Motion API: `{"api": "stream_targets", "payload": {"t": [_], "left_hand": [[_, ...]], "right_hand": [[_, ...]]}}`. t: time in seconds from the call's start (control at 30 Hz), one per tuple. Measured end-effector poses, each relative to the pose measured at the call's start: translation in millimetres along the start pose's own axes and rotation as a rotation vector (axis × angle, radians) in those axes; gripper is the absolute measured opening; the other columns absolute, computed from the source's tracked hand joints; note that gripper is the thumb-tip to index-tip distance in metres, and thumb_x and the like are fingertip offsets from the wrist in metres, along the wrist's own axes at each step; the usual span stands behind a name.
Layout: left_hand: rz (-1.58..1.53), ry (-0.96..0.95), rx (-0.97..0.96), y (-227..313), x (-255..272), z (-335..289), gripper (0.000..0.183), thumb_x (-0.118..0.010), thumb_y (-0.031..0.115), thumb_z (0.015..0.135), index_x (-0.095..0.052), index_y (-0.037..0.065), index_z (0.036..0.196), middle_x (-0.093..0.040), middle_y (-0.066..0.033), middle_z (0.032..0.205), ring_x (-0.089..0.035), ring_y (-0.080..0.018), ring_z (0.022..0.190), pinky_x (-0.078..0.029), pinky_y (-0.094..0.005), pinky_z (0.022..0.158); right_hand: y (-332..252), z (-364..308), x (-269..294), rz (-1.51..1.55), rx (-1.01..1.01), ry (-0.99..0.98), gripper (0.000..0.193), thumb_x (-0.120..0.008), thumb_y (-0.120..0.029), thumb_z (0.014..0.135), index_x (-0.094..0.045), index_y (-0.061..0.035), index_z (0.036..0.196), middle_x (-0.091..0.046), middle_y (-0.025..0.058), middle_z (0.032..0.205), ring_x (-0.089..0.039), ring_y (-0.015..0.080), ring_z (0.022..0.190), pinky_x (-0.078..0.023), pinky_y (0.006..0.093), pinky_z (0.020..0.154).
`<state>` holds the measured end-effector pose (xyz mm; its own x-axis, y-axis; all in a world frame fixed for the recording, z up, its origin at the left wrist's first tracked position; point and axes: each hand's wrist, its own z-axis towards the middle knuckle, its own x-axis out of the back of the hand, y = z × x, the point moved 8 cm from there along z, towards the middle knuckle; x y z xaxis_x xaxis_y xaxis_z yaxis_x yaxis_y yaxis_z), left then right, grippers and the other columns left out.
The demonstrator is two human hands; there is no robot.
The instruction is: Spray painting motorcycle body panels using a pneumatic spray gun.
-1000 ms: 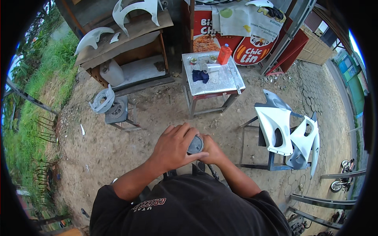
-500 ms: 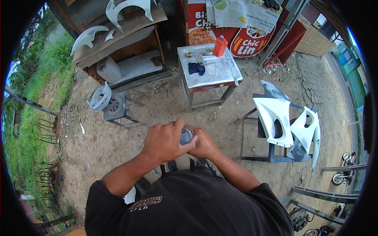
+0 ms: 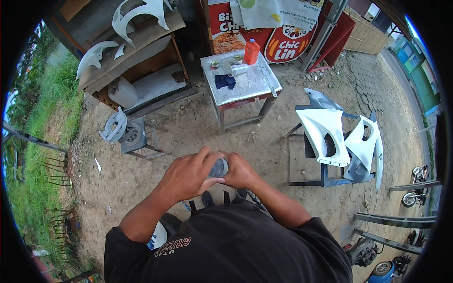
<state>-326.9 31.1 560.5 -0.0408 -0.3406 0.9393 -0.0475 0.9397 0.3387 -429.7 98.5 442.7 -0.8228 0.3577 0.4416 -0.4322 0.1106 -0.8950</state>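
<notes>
In front of my body a small round grey container (image 3: 218,168), like a tin or jar, sits between both palms. My left hand (image 3: 185,173) wraps its near and left side, with the thumb across the front edge. From the right, my right hand (image 3: 241,171) grips it, its fingers meeting the left ones at the far side. The round grey top shows between the hands; the rest is hidden by fingers.
Ahead, a silver-topped table (image 3: 255,87) bears an orange-red bottle (image 3: 252,51), small tins, a pale cup (image 3: 237,70) and a dark cloth (image 3: 225,81). White fairing panels (image 3: 325,134) rest on a metal stand at right. Left are a stool (image 3: 133,136) and a wooden shelf (image 3: 155,35).
Both hands, still around the container, have shifted slightly left in view. The surroundings have also slid left with the head's movement. The grip looks much the same.
</notes>
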Motion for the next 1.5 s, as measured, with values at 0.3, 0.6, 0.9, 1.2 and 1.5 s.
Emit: {"api": "stream_targets", "payload": {"t": [0.3,0.6,0.9,1.2,1.5], "left_hand": [[-0.071,0.183,0.416,-31.9,-11.8,5.0,0.062,-0.081,0.056,0.090,-0.061,0.003,0.114,-0.076,-0.0207,0.085,-0.077,-0.0460,0.075,-0.062,-0.0539,0.069],[0.048,0.295,-0.178,-2.1,14.0,-6.7,0.066,-0.087,0.052,0.090,-0.061,0.010,0.134,-0.073,-0.0171,0.123,-0.074,-0.0428,0.103,-0.059,-0.0506,0.084],[-0.054,0.308,0.274,-34.8,-4.1,-10.3,0.040,-0.081,0.043,0.097,-0.066,0.007,0.110,-0.072,-0.0149,0.086,-0.071,-0.0395,0.071,-0.057,-0.0473,0.067],[-1.085,0.461,0.418,-93.8,5.7,-45.1,0.048,-0.049,0.047,0.116,-0.066,0.002,0.115,-0.069,-0.0052,0.089,-0.066,-0.0124,0.070,-0.045,-0.0269,0.060],[-1.099,0.549,0.230,-74.7,5.9,-55.4,0.055,-0.056,0.049,0.115,-0.063,-0.001,0.136,-0.071,-0.0039,0.111,-0.066,-0.0112,0.094,-0.050,-0.0270,0.080]], "right_hand": [[-12.5,3.4,-5.4,-0.017,0.017,0.040,0.031,-0.083,-0.015,0.076,-0.067,-0.0006,0.098,-0.072,0.0282,0.090,-0.069,0.0524,0.098,-0.055,0.0560,0.084],[-7.8,4.2,3.1,-0.005,-0.106,-0.011,0.050,-0.090,-0.020,0.072,-0.070,-0.0016,0.113,-0.077,0.0271,0.094,-0.072,0.0516,0.102,-0.057,0.0575,0.090],[-11.6,2.3,-8.9,-0.187,-0.070,0.043,0.048,-0.092,-0.024,0.073,-0.068,-0.0028,0.109,-0.076,0.0265,0.093,-0.071,0.0522,0.094,-0.056,0.0574,0.091],[-31.1,-3.2,34.4,-0.008,-0.044,0.036,0.048,-0.095,-0.021,0.068,-0.068,-0.0056,0.105,-0.076,0.0159,0.096,-0.070,0.0417,0.102,-0.056,0.0487,0.090],[-81.5,-5.2,53.6,0.240,0.320,-0.049,0.050,-0.096,-0.015,0.064,-0.070,-0.0101,0.106,-0.075,0.0068,0.101,-0.068,0.0328,0.104,-0.053,0.0420,0.093]]}}
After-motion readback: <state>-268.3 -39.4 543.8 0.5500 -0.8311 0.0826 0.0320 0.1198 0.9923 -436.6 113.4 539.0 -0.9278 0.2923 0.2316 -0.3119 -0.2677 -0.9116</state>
